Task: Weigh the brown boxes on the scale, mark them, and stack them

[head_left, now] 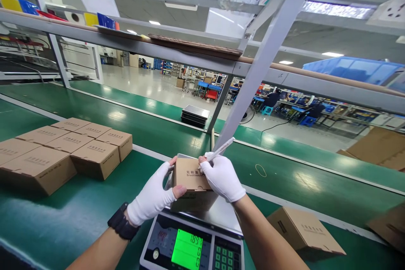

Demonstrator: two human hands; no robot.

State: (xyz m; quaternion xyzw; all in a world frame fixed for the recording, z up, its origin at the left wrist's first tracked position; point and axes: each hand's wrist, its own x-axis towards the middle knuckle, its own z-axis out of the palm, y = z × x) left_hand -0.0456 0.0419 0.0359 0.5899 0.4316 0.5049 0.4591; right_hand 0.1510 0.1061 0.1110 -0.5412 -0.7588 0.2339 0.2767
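A small brown cardboard box with printed text stands on the metal pan of a digital scale, whose green display is lit. My left hand, in a white fingerless glove, grips the box's left side, thumb on its top. My right hand, gloved too, rests on the box's right top edge and pinches a white pen that points up and to the right.
Several closed brown boxes are grouped at the left on the green belt. Another box lies at the right, with flat cardboard behind it. Metal frame bars cross overhead. People work at benches far behind.
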